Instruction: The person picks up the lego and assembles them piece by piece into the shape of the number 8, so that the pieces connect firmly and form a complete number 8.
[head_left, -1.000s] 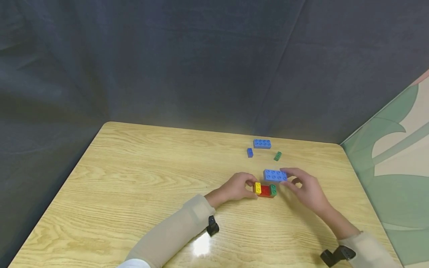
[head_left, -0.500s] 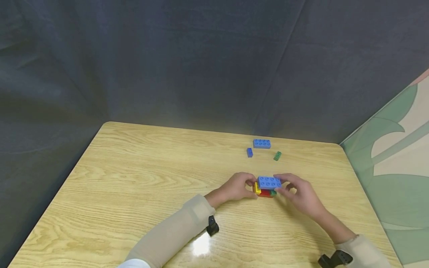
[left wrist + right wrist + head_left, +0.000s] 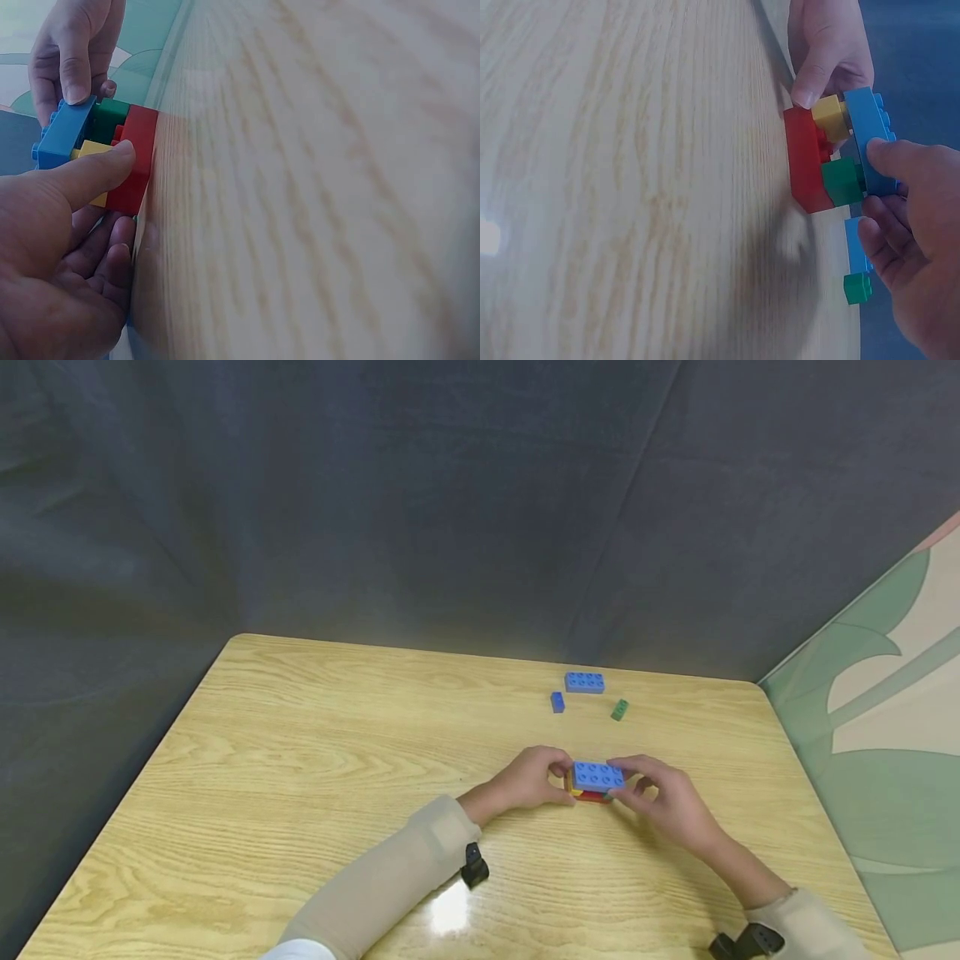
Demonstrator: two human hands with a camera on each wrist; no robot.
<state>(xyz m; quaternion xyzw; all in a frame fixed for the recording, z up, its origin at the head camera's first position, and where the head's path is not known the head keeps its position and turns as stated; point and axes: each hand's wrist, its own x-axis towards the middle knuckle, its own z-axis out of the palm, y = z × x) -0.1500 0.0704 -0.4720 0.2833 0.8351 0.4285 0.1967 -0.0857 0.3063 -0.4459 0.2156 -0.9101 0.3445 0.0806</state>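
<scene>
My left hand (image 3: 527, 779) grips the left end of a long red brick (image 3: 804, 161) on the table, its thumb reaching over a small yellow brick (image 3: 827, 118). The yellow brick stands on one end of the red one, and a small green brick (image 3: 841, 182) on the other. Between thumb and fingers my right hand (image 3: 670, 797) pinches a long blue brick (image 3: 597, 776) by its right end. The blue brick lies across the tops of the yellow and green bricks. In the right wrist view, a narrow gap with studs shows beneath it.
Farther back on the wooden table (image 3: 337, 718) lie another long blue brick (image 3: 584, 682), a small dark blue brick (image 3: 557, 702) and a small green brick (image 3: 619, 710). A dark curtain (image 3: 450, 510) hangs behind the table; a patterned panel (image 3: 892, 760) stands at the right.
My right hand has brought the blue brick left, nearer to me and down, from behind the red brick to over the yellow and green ones. My left hand has stayed in place.
</scene>
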